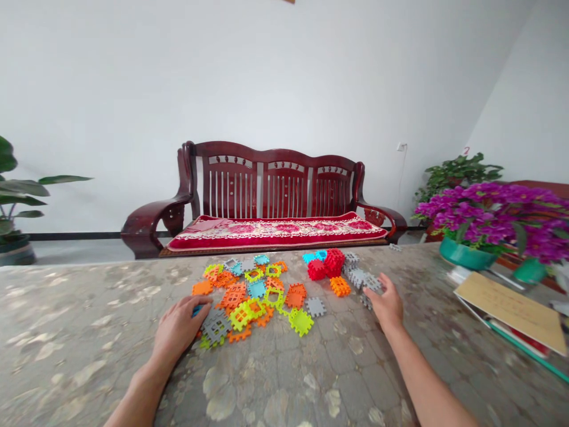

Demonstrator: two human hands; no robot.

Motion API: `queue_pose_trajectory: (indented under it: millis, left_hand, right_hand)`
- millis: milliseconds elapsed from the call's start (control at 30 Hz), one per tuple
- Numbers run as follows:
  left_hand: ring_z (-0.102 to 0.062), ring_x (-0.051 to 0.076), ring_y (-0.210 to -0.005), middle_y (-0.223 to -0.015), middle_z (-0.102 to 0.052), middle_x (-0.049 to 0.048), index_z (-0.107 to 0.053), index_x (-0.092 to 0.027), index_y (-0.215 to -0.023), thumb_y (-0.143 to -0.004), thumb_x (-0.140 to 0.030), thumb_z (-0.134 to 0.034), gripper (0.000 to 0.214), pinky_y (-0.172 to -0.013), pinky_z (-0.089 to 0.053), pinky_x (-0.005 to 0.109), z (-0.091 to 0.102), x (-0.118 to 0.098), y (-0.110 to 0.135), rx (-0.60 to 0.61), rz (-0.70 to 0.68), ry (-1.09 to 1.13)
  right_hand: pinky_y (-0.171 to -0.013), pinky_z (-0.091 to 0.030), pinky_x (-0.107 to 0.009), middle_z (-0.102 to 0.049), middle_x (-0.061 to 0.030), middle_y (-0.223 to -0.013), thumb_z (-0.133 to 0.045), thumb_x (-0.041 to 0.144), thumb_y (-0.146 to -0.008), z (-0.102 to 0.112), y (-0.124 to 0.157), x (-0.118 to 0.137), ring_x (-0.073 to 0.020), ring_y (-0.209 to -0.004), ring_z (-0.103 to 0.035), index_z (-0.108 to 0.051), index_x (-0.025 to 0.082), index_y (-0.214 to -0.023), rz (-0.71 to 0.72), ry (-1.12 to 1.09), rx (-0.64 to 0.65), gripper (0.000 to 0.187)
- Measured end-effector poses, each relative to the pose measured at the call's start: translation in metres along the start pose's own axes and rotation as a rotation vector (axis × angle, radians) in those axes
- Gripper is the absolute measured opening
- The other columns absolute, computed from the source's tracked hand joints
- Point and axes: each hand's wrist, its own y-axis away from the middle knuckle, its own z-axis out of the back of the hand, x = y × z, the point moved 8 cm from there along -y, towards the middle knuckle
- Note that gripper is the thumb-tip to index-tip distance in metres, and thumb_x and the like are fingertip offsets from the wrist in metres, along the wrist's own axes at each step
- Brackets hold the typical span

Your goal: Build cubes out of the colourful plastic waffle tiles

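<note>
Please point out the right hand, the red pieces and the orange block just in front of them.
Right hand (388,302): head view, on the back of the hand.
Red pieces (333,263): head view, on the larger cluster.
Orange block (340,286): head view, middle of its visible surface.

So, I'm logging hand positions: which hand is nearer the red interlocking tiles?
Right. The right hand is at the gray tiles, right of the red interlocking tiles; the left hand is farther left, at the multicolored tile pile.

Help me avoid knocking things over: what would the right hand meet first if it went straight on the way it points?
The right hand would first meet the grey pieces at its fingertips; it may already be touching them, as depth is unclear here.
</note>
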Motion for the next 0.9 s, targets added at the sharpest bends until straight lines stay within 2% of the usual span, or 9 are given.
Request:
queue_pose_trajectory:
  millis: [167, 267, 433, 633, 767, 900]
  left_hand:
    - [-0.063, 0.023, -0.108, -0.12, -0.068, 0.0028, -0.072, -0.029, -0.103, -0.085, -0.046, -0.042, 0.038, -0.094, -0.045, 0.033, 0.001, -0.001, 0.001, -0.008, -0.005, 0.001]
    - [-0.062, 0.023, -0.109, -0.12, -0.068, 0.003, -0.072, -0.028, -0.103, -0.085, -0.046, -0.042, 0.039, -0.096, -0.044, 0.034, 0.0, 0.001, 0.0, -0.007, -0.01, 0.009]
    - [-0.062, 0.024, -0.109, -0.119, -0.069, 0.0021, -0.073, -0.029, -0.1, -0.084, -0.047, -0.043, 0.038, -0.096, -0.045, 0.033, -0.001, 0.004, -0.001, -0.008, -0.022, 0.015]
    - [-0.063, 0.024, -0.109, -0.119, -0.069, 0.0009, -0.072, -0.03, -0.1, -0.084, -0.049, -0.043, 0.038, -0.096, -0.045, 0.034, -0.003, 0.007, -0.002, -0.008, -0.029, 0.025]
    - [-0.064, 0.024, -0.107, -0.117, -0.07, 0.0011, -0.073, -0.03, -0.098, -0.083, -0.049, -0.044, 0.037, -0.095, -0.046, 0.034, -0.002, 0.007, -0.002, -0.02, -0.035, 0.026]
    - [-0.064, 0.024, -0.106, -0.115, -0.071, 0.0017, -0.073, -0.029, -0.098, -0.083, -0.048, -0.044, 0.037, -0.095, -0.046, 0.034, 0.0, 0.003, 0.0, -0.031, -0.034, 0.039]
  right_hand:
    - [-0.094, -0.043, -0.037, -0.065, -0.0091, -0.121, -0.064, 0.044, -0.068, -0.012, -0.033, 0.036, -0.0263, -0.106, -0.059, -0.048, 0.02, -0.133, 0.07, 0.097, -0.005, 0.072]
    - [-0.094, -0.042, -0.039, -0.064, -0.0092, -0.121, -0.065, 0.042, -0.068, -0.019, -0.046, 0.049, -0.0272, -0.107, -0.058, -0.049, 0.02, -0.133, 0.068, 0.2, 0.003, 0.07]
    - [-0.091, -0.043, -0.039, -0.065, -0.0086, -0.122, -0.066, 0.042, -0.069, -0.027, -0.055, 0.053, -0.0284, -0.106, -0.059, -0.052, 0.02, -0.131, 0.032, 0.253, 0.008, 0.066]
    - [-0.093, -0.043, -0.041, -0.064, -0.0081, -0.124, -0.066, 0.044, -0.069, -0.04, -0.066, 0.059, -0.0302, -0.111, -0.058, -0.053, 0.022, -0.129, 0.006, 0.192, 0.029, 0.066]
    - [-0.096, -0.043, -0.042, -0.066, -0.0097, -0.12, -0.069, 0.043, -0.066, -0.053, -0.074, 0.056, -0.0309, -0.111, -0.059, -0.053, 0.021, -0.129, -0.034, 0.139, 0.077, 0.068]
    - [-0.093, -0.047, -0.04, -0.068, -0.0112, -0.116, -0.069, 0.04, -0.066, -0.064, -0.077, 0.046, -0.0273, -0.104, -0.064, -0.054, 0.019, -0.127, -0.035, 0.089, 0.118, 0.066]
